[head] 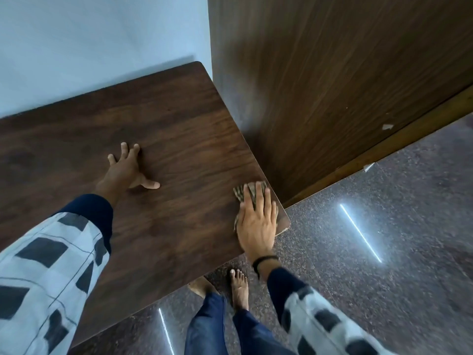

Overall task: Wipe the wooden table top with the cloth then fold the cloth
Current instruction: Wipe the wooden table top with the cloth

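Pressing flat on the cloth (pixel 252 192), the right hand (pixel 256 226) sits at the near right corner of the worktop (pixel 179 139), close to its right edge. Its fingers (pixel 259 198) lie straight over the fabric, not curled round it. The left hand (pixel 125 167) braces mid-worktop, well apart from the cloth, fingers spread, tips down, holding nothing. In the head view the cloth looks thin, soft and light, bunched under the palm. It should slide easily on the smooth wood under steady pressure. For folding I'd pinch two corners, though the hand hides them.
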Tool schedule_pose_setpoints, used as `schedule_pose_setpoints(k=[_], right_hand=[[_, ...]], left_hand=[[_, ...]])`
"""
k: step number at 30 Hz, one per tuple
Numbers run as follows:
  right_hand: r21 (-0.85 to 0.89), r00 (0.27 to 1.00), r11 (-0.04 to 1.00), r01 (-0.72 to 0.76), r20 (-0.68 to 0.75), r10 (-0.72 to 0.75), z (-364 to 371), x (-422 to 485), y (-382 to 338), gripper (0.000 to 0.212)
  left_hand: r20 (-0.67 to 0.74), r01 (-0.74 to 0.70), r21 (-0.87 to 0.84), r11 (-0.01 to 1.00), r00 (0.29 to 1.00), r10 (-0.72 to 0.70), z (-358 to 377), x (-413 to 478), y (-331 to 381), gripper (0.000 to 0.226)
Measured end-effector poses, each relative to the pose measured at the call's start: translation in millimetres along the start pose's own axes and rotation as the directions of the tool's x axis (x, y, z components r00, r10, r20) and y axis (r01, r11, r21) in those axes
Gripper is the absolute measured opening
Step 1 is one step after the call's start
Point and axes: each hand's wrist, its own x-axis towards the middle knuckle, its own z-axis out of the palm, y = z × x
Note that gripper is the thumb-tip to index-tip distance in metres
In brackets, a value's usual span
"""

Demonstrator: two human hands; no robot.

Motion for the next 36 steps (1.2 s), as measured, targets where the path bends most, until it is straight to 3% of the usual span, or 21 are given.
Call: schedule_pose_setpoints(k=[2,6,8,11,13,15,18,20,22,26,28,31,34,36], right_hand=[[0.008,0.999,0.999,0.049,0.017,-0.049,8.1,-38.4,-10.0,0.050],[0.053,0.940,0.944,0.327,0.082,-0.330,12.6,-28.8,-28.1,0.051],[0.024,0.959,0.963,0.269,0.086,-0.270,2.3,7.3,-18.0,0.053],[-0.011,0.998,0.999,-0.039,0.039,0.039,-9.9,25.5,16.4,0.052],[-0.008,0.991,0.991,-0.134,-0.015,0.134,-11.1,6.6,29.8,0.051],[-0.001,0.993,0.993,-0.115,-0.023,0.115,-4.1,-24.6,24.1,0.051],[0.032,0.999,0.999,0.030,0.039,-0.031,11.4,-60.4,-7.3,0.050],[0.051,0.980,0.982,0.181,0.078,-0.185,12.8,-49.0,-19.9,0.050],[0.029,0.964,0.970,0.239,0.115,-0.241,6.0,-20.1,-13.5,0.052],[0.018,0.999,0.999,-0.026,0.032,0.026,-3.9,-2.1,7.9,0.052],[0.015,0.999,0.999,-0.050,-0.009,0.050,3.5,-28.3,-3.9,0.051],[0.034,0.978,0.980,0.198,0.055,-0.200,23.5,-70.9,-44.6,0.052],[0.083,0.882,0.885,0.457,0.089,-0.464,31.9,-50.1,-79.7,0.050],[0.053,0.872,0.881,0.471,0.124,-0.474,25.8,-7.8,-85.9,0.053]], left_hand=[[-0.006,-0.003,0.010,1.000,1.000,0.003,0.3,2.6,0.1,0.145],[-0.008,0.003,0.017,1.000,1.000,-0.003,1.5,5.3,-1.5,0.145],[-0.008,0.000,0.022,1.000,1.000,0.000,2.0,6.2,-3.0,0.145],[-0.006,-0.001,0.018,1.000,1.000,0.001,2.5,8.2,-4.7,0.145],[0.000,0.007,0.014,1.000,1.000,-0.007,2.9,9.5,-4.9,0.146],[-0.006,0.015,0.017,1.000,1.000,-0.014,2.9,9.5,-3.4,0.146],[-0.013,0.014,0.024,1.000,1.000,-0.014,2.9,7.7,-1.1,0.146],[-0.011,0.012,0.022,1.000,1.000,-0.011,2.2,6.9,-2.3,0.145],[-0.011,0.011,0.030,0.999,1.000,-0.010,2.6,5.9,-3.6,0.144],[-0.015,0.003,0.030,1.000,1.000,-0.003,2.8,6.7,-5.9,0.146],[-0.016,0.007,0.032,0.999,1.000,-0.007,2.4,7.7,-5.9,0.147],[-0.002,0.019,0.037,0.999,1.000,-0.019,0.3,8.7,-3.5,0.148],[0.000,0.015,0.023,1.000,1.000,-0.015,0.6,7.0,-3.7,0.147],[-0.011,-0.005,0.008,1.000,1.000,0.005,1.7,4.6,-6.1,0.145]])
